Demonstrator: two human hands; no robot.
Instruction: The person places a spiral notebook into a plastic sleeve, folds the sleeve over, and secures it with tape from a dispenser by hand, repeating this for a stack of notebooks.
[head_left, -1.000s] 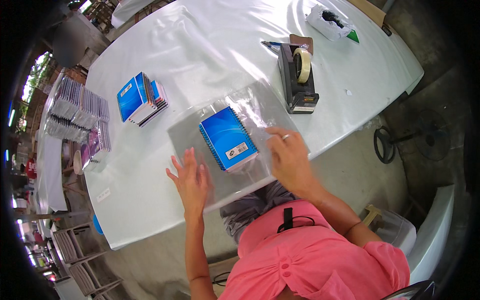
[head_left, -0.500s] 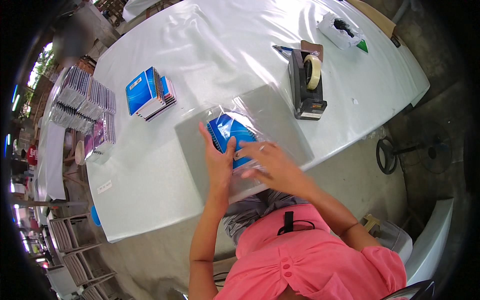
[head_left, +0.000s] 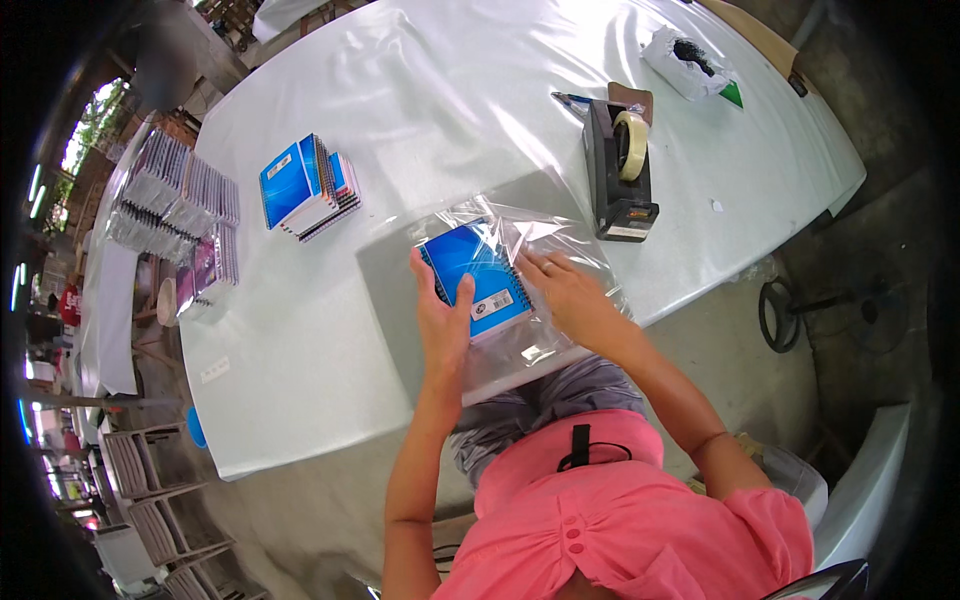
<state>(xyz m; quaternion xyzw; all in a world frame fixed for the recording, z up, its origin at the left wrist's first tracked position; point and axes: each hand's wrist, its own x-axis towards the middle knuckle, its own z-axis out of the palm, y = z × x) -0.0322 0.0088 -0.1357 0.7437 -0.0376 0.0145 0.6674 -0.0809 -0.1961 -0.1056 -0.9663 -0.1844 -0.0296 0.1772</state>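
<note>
Half a second earlier, your right grip was across the lower part of the blue notebook; by this moment it had moved off to the right, leaving the cover and its pale label in plain sight. A second earlier, both your hands were apart from the notebook. The clear film now spread wide and creased past its right edge.

The notebook's long axis ran away from you, its far end leaning to the left, with the label end nearest you and a coil along the right edge.

It lay above the grey sheet on the tabletop, between your two grips. Your left grip pinched its left edge, thumb over the cover. Your right fingers rested on the film just beside the right edge; with the glare there, you could not tell whether they pinched it.
</note>
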